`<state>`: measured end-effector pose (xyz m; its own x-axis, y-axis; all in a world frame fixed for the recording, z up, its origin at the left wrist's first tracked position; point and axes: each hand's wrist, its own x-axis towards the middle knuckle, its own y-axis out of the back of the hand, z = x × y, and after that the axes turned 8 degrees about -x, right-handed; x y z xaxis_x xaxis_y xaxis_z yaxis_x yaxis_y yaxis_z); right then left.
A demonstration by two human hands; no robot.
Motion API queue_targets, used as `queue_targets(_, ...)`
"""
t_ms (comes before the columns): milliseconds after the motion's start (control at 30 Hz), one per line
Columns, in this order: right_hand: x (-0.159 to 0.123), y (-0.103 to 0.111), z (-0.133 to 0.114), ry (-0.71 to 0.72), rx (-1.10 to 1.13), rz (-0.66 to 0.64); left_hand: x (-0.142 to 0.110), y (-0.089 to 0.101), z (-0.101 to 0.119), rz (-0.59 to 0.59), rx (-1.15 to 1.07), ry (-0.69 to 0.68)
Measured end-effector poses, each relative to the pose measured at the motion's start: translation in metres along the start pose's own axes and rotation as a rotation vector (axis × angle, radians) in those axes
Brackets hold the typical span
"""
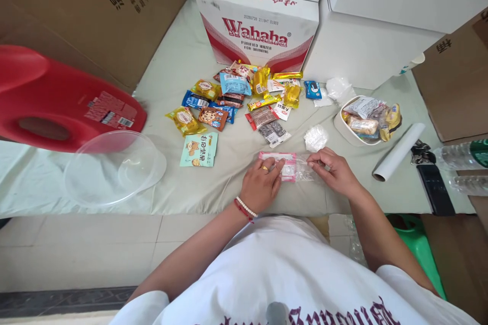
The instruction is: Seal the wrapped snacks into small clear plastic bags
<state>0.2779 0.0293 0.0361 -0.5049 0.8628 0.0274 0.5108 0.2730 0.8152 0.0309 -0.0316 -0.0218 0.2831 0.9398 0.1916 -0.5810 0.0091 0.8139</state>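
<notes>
A flat clear plastic packet with pink edges (pixel 290 168) lies on the table close to my body. My left hand (pixel 260 185), with a ring and a beaded bracelet, holds its left part down against the cloth with bent fingers. At its right end my right hand (pixel 335 171) pinches the clear plastic between thumb and fingers. What the packet contains, I cannot make out. Just beyond my right hand is a crumpled clear plastic ball (pixel 316 137). Farther back lies a loose pile of wrapped snacks (pixel 232 99), with a mint-green snack packet (pixel 199 150) at its near left.
A Wahaha carton (pixel 259 30) stands behind the snacks. At left are a red jug (pixel 72 104) and a clear plastic lid (pixel 110 175). To the right sit a white tub of snacks (pixel 345 131), a white roll (pixel 398 152), keys (pixel 422 152), a phone (pixel 435 189) and bottles (pixel 463 156).
</notes>
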Motion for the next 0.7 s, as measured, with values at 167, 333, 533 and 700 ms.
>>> queue_targets(167,-0.017,-0.016,0.008,-0.137,0.072,-0.084,-0.001,-0.005,0.001,0.011,0.125,-0.049)
queue_targets(333,-0.015,-0.046,0.017,-0.434,-0.151,-0.154,-0.011,-0.011,0.003,0.142,0.235,-0.137)
queue_targets(533,-0.016,-0.028,0.001,-0.27,-0.341,0.07,-0.02,-0.014,0.003,0.172,0.24,-0.192)
queue_targets(700,0.019,-0.021,-0.039,-0.237,-0.198,-0.054,-0.019,-0.017,0.006,0.098,0.219,-0.175)
